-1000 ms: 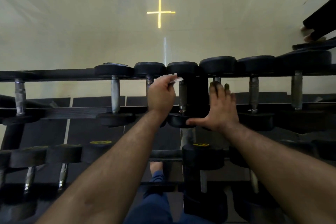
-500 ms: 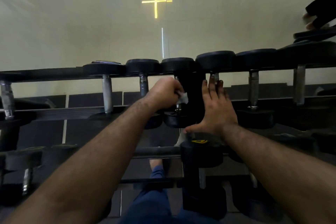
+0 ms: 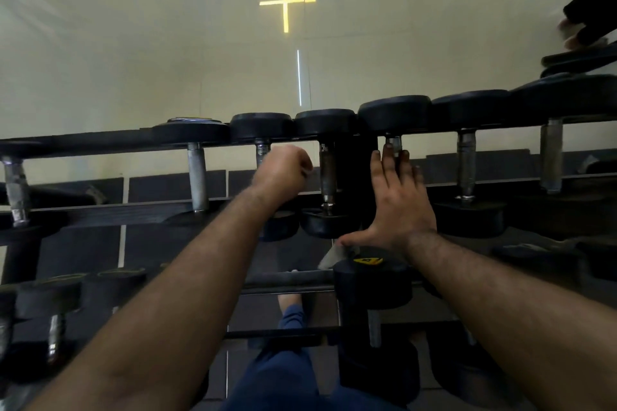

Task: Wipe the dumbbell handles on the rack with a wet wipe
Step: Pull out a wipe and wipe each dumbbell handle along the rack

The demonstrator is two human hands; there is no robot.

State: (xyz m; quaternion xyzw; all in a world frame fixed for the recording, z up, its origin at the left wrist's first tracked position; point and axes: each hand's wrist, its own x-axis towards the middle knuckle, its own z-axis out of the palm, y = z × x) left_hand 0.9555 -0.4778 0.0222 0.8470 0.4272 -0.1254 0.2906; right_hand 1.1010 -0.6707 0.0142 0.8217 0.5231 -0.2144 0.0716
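Black rubber and steel: a rack [image 3: 110, 210] of dumbbells fills the middle band of the frame, its top row running from the left edge to the upper right.
Top row: dumbbells lie across two rails, black heads at the far and near ends, bare metal handles between them.
Left hand [image 3: 283, 172]: at the centre of the frame, fingers curled into a fist around the handle [image 3: 262, 152] of the fourth dumbbell from the left; only the top of that handle shows above the knuckles.
Wet wipe [image 3: 307, 171]: only a pale sliver shows at the right edge of the left fist, blurred; whether it lies between palm and handle cannot be told.
Neighbouring handle [image 3: 327, 173]: just right of the left fist, uncovered, darker than the others, ending in a near black head [image 3: 325, 225].
Right hand [image 3: 399, 203]: right of centre, flat and spread wide, fingers straight and pointing up the frame, thumb stretched out to the left; it lies over a dumbbell whose handle [image 3: 395, 143] peeks out beyond the fingertips.
Lower row: a dumbbell head with a yellow label [image 3: 367, 260] sits just under the right wrist; more dark dumbbells at lower left.
Pale scrap [image 3: 330, 255]: just below the right thumb, blurred, not identifiable.
Floor [image 3: 133, 43]: cream, upper half of the frame, with a yellow cross [image 3: 284, 2] above centre.
Person: blue trouser leg [image 3: 283, 374] at bottom centre, between the two forearms.
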